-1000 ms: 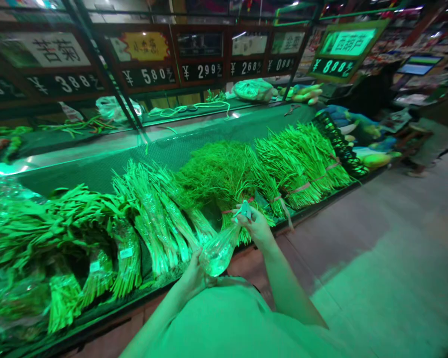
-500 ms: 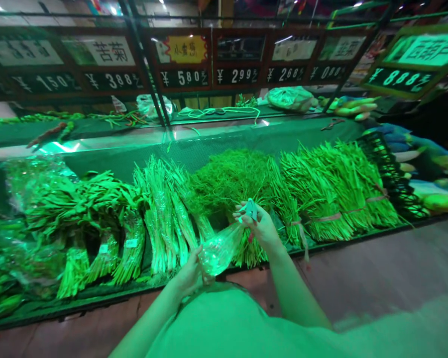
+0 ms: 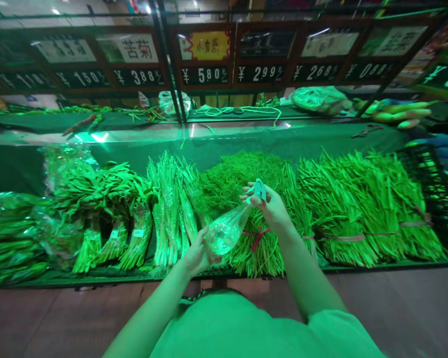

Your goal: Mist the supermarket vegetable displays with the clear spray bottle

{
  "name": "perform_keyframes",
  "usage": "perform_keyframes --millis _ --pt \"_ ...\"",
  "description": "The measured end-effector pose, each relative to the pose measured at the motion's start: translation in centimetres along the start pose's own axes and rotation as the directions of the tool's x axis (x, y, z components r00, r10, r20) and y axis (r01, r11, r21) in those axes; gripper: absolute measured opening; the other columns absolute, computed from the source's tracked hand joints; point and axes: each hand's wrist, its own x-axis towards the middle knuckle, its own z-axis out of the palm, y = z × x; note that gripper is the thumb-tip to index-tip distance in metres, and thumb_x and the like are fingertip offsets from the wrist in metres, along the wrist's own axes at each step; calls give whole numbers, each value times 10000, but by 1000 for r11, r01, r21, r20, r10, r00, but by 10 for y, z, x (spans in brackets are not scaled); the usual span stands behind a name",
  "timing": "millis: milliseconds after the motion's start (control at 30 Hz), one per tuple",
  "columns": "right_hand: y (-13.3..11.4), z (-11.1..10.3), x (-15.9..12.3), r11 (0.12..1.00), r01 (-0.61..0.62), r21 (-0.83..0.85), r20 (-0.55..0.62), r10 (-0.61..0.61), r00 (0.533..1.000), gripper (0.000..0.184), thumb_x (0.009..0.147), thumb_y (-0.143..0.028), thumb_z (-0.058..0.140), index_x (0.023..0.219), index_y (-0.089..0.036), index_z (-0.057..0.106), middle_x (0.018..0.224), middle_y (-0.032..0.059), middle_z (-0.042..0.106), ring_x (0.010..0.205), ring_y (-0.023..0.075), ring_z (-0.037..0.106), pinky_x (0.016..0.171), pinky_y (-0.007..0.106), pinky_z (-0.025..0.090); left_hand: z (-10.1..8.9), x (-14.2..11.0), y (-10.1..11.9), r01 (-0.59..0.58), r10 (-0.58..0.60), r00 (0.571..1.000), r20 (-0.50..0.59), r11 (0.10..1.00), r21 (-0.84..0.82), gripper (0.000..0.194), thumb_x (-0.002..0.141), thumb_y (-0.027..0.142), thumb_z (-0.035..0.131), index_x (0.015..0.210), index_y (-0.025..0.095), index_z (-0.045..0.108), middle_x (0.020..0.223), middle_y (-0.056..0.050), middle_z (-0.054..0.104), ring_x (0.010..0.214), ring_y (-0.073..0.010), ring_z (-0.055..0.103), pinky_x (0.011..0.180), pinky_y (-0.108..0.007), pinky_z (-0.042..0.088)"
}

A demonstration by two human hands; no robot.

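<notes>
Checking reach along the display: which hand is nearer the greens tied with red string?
Right. The right hand is directly over the bunch of greens tied with red string; the left hand sits further left of it, past the clear plastic bag.

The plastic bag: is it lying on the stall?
No, the plastic bag is held up in the air between the left hand and the right hand.

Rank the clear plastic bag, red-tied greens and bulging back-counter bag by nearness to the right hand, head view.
1. Clear plastic bag: in the right hand, pinched at top.
2. Red-tied greens: just below the hand.
3. Bulging bag: far side, on the back counter.
</notes>
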Motion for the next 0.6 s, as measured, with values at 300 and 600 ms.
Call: perform_keyframes --millis 300,600 --pt "-10 -10 31 995 95 27 72 -97 993 504 488 -386 606 928 -185 465 910 67 540 757 185 543 661 331 426 15 15 18 -125 125 992 25 992 15 399 703 387 351 1033 174 420 804 -50 546 534 -86 467 497 -200 329" --pt "-18 -31 -13 995 92 25 38 -93 995 509 514 -418 582 947 -182 459 933 74 533 773 186 539 678 324 425 25 10 1 -11 1 997 80 993 117 433 717 375 327 1085 151 371 761 -31 536 527 -66 434 474 -167 290"
